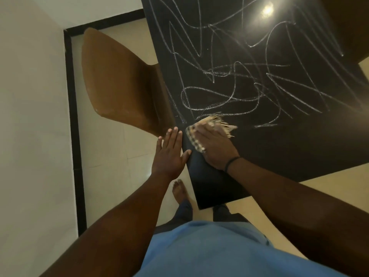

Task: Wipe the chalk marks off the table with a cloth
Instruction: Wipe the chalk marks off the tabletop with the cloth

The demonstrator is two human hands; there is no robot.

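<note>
One table (269, 148) is seen, a flat slab with a glossy black top and a matte black side face, its near corner pointing toward the person. Thin white chalk marks (235, 80) are scrawled across most of the top in tangled loops and long strokes; the strip of top nearest that corner is bare of them. A bright lamp glare is reflected at the far part of the top.

One cloth (211, 124) is pressed flat on the top just inside the table's left edge, at the near end of the marks. It is woven, checked in tan and dark, with a frayed pale fringe sticking out past the fingertips, blurred.

The right hand (214, 146) is laid palm-down on the cloth, fingers straight and close together, pressing it to the top. A thin dark band (231, 161) is worn at that wrist.

The left hand (169, 154) is held flat against the table's side face, just left of the cloth, fingers straight and nearly together, holding nothing.

One brown chair (119, 82), smooth and curved, is tucked against the table's left side. One bare foot (179, 190) is seen on pale glossy tile below the near corner.
</note>
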